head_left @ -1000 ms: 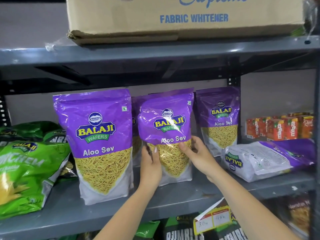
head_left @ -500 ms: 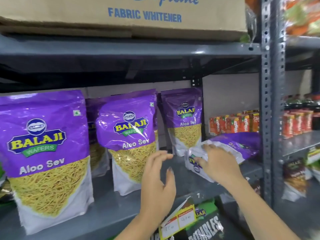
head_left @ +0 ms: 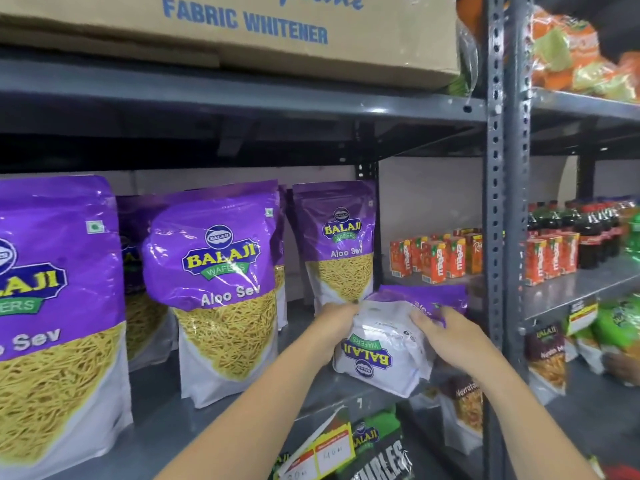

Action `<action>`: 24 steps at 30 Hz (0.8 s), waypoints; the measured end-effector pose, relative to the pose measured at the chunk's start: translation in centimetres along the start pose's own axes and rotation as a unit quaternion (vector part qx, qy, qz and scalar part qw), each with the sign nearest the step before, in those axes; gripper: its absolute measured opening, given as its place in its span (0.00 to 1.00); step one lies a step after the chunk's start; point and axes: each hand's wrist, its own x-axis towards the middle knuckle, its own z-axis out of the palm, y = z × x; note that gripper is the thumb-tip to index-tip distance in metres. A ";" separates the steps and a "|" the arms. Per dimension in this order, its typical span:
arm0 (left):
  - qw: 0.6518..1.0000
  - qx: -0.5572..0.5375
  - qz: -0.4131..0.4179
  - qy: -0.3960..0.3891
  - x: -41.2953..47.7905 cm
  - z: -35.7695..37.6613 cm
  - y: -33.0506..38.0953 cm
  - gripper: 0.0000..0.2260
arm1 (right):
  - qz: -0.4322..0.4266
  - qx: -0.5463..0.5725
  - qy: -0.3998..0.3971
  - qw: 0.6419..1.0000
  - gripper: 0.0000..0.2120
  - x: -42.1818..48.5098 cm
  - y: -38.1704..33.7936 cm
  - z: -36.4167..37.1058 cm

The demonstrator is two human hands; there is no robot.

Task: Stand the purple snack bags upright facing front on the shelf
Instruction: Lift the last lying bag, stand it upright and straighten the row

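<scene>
Change since half a second ago: the left hand [head_left: 334, 318], which then hung open and free in front of the shelf, has now joined the right hand [head_left: 450, 336] on the lying purple-and-white plastic snack bag [head_left: 384, 348]; that bag's front end is now lifted off the grey metal shelf board [head_left: 194, 420].
Left hand pose: forearm reaching up from below, fingers curled onto the bag's left edge, gripping it.
Right hand pose: palm down over the bag's right side, fingers clasped onto it.
Held bag: at the shelf's right end, beside the perforated grey upright post [head_left: 495, 237], its white back showing and its logo upside down.
Shelf contents: three glossy purple Aloo Sev pouches standing upright and facing front, the large near-left pouch [head_left: 52, 323], the middle pouch [head_left: 225, 289] and the rear pouch [head_left: 337, 242]; more purple bags stand behind them.
Upper shelf: a brown cardboard carton [head_left: 225, 26] printed FABRIC WHITENER.
Behind the held bag: small orange juice cartons [head_left: 436, 258].
</scene>
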 end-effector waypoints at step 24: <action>0.953 -0.121 0.222 0.167 1.0 -0.7 -3.4 0.25 | -0.212 0.319 -0.008 0.924 0.29 4.2 -2.1 3.1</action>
